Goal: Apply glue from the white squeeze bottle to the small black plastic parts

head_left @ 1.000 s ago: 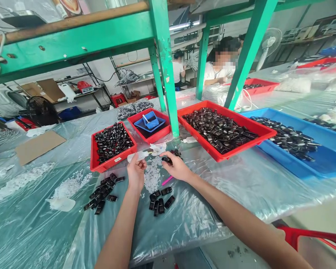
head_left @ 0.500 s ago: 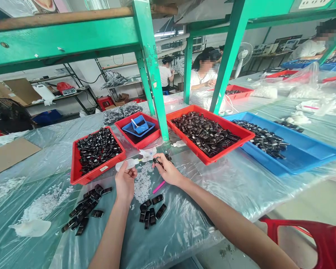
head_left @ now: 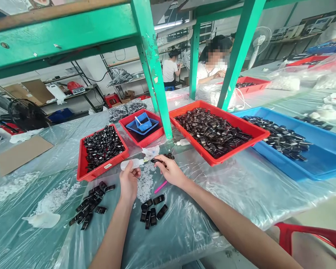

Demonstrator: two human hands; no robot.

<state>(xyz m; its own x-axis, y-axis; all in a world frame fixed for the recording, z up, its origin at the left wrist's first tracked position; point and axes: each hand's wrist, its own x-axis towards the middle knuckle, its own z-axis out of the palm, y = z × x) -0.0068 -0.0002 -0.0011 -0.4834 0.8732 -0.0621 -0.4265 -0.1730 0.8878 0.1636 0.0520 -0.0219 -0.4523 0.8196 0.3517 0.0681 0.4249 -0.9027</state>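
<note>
My left hand (head_left: 130,179) is closed round a white squeeze bottle (head_left: 126,164), its thin nozzle pointing right. In my right hand (head_left: 169,171) a small black plastic piece (head_left: 156,160) is pinched, its end close to the nozzle tip; whether they touch I cannot tell. Under and between the hands lies a spread of small white bits (head_left: 145,183). A pink stick (head_left: 160,186) rests beside them. Nearer me is a small group of black pieces (head_left: 150,218), and a larger heap of black pieces (head_left: 91,201) lies left of my left forearm.
Red trays of black pieces stand at left (head_left: 103,169) and centre right (head_left: 212,161). Between them a red tray (head_left: 141,142) holds a blue scoop (head_left: 142,125). A blue tray (head_left: 322,157) is at right. A green post (head_left: 164,112) rises ahead. People sit beyond.
The view has shifted slightly, so the scene sits differently in frame. The black piece in my right hand and the bottle's nozzle have come closer together.
</note>
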